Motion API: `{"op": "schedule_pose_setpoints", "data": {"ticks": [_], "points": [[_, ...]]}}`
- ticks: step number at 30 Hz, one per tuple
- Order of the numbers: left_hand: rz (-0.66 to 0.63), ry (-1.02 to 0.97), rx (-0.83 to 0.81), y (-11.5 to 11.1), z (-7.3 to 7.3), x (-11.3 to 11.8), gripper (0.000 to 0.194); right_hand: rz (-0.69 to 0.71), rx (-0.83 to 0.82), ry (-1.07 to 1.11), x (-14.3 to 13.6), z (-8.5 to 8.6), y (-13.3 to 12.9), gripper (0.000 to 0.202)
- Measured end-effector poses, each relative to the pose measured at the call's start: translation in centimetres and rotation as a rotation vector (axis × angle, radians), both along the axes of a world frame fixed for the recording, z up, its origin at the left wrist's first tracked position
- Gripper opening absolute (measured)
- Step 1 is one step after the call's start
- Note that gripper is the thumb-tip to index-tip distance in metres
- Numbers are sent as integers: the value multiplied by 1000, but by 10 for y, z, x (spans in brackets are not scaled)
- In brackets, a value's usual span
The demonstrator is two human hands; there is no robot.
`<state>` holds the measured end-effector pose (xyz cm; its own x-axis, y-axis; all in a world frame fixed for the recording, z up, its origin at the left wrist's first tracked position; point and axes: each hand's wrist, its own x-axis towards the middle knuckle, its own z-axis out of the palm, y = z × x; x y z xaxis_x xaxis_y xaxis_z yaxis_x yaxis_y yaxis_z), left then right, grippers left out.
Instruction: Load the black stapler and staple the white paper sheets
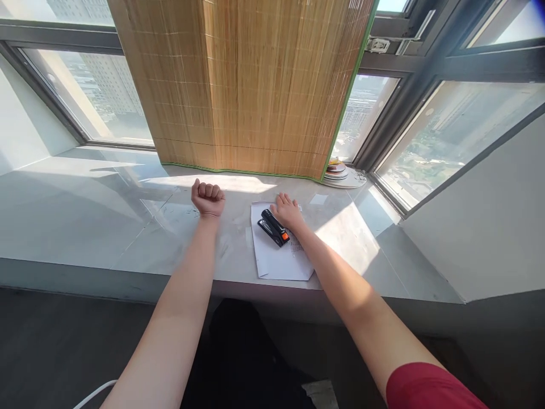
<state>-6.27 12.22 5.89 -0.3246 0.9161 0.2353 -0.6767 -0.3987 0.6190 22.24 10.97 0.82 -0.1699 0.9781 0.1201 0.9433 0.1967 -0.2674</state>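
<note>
My left hand (pixel 208 199) is closed in a fist on the pale sill. Its fingers curl in tightly, so whatever is inside, if anything, is hidden. My right hand (pixel 288 212) lies flat with the fingers stretched out, over the upper right part of some white paper (pixel 275 268). On that paper rests a black stapler (pixel 272 227) with an orange part at its near end, tilted diagonally, close beside my right thumb. Faint printing or writing shows on the paper beside my right wrist. A few small dark bits lie on the sill near my left wrist.
A bamboo blind (pixel 255 91) with a green edge hangs down behind the hands. Stacked plates or discs (pixel 337 171) stand at its lower right corner. A small pale square (pixel 318 199) lies on the sill (pixel 85 216). Windows and white walls surround it.
</note>
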Motion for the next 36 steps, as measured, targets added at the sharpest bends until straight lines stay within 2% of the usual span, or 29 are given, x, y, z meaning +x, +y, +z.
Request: {"op": "schedule_pose_setpoints", "data": {"ticks": [2,5,8,10,13,16,19,22,24,27,29,33,36], "points": [[63,12,16,-2,1,-14,70,49,-18,20,-38,0,7,66],[232,10,63,-5,1,-33,78,148,-27,60,-93,1,13,63],[383,30,117,-7,0,-46,85,246,6,105,-137,4,12,59],[399,39,142,-8,-1,-49,87,272,23,122,-156,5,10,57],[319,4,178,-6,-1,-49,87,276,5,128,-168,5,10,61],[190,-73,239,-2,-2,-49,84,249,-31,116,-165,5,13,71],[69,-145,271,0,-4,-52,78,194,-61,94,-149,4,14,78],[-52,-120,191,1,-4,-46,71,125,-78,61,-120,5,13,80],[-131,-17,121,2,-3,-33,71,68,-86,30,-96,6,12,81],[-230,292,30,8,-7,-2,67,7,-84,6,-65,5,12,80],[-241,565,-15,13,-14,19,62,-4,-77,6,-54,3,15,79],[-68,1122,-33,22,-33,40,55,-9,-76,67,-49,6,23,75],[-47,1436,48,25,-44,41,46,-28,36,221,-45,17,15,61]]}}
